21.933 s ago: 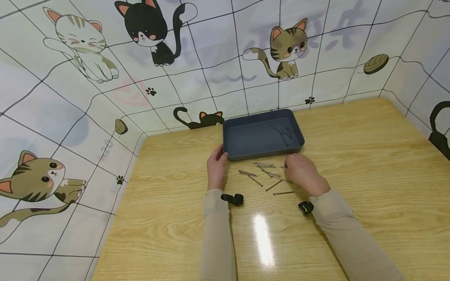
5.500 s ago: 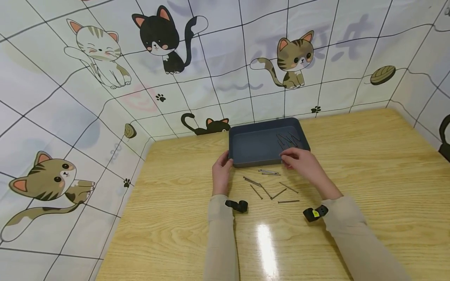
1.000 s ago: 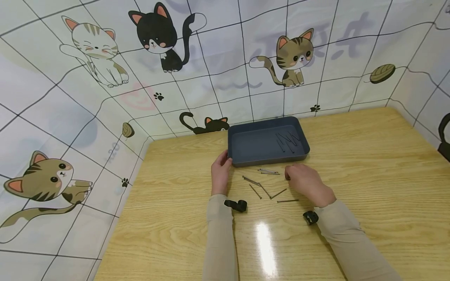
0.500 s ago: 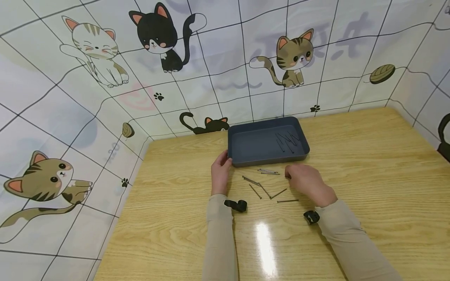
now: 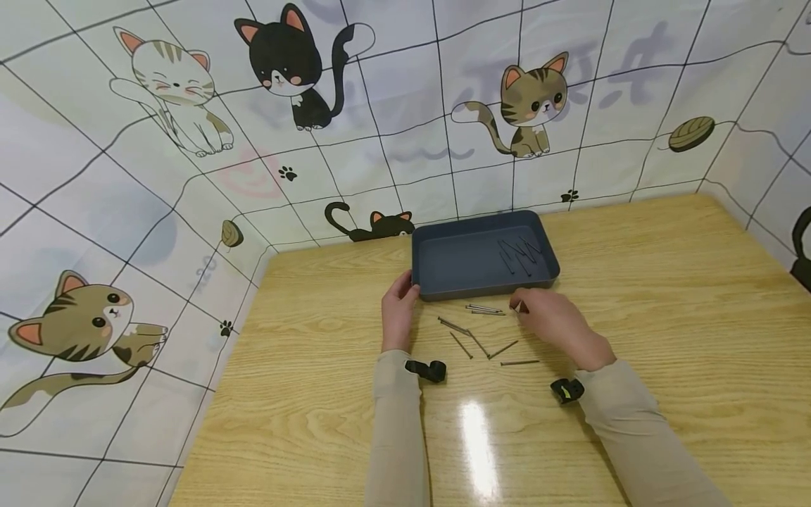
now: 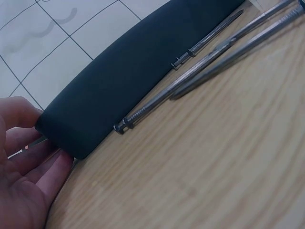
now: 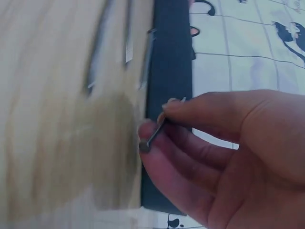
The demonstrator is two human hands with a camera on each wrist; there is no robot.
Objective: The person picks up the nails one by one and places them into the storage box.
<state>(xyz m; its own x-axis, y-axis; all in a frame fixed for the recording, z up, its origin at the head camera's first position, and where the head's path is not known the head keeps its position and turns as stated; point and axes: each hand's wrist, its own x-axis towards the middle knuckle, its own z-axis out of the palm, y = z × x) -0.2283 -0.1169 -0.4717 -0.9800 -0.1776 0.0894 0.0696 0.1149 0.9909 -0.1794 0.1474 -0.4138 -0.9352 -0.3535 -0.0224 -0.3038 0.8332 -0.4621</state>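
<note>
My left hand grips the near left corner of a dark blue rectangular tray, thumb on the near side and fingers behind it, as the left wrist view also shows. Between the thumb and fingers of my right hand is a nail, its flat head pointing out past the fingertips in the right wrist view. That hand is just in front of the tray's near right edge. Several nails lie in the right part of the tray. On the table in front are several loose nails, scattered at different angles.
The wood-grain table extends on both sides of the tray. Behind it stands a wall covering with cartoon cats, close to the tray's far edge. A black wrist camera sits on the right sleeve, another on the left.
Over the last second my right hand rises from the table towards the tray with the nail. Compared with the oldest frame, fewer nails lie on the table. My left hand keeps its grip.
</note>
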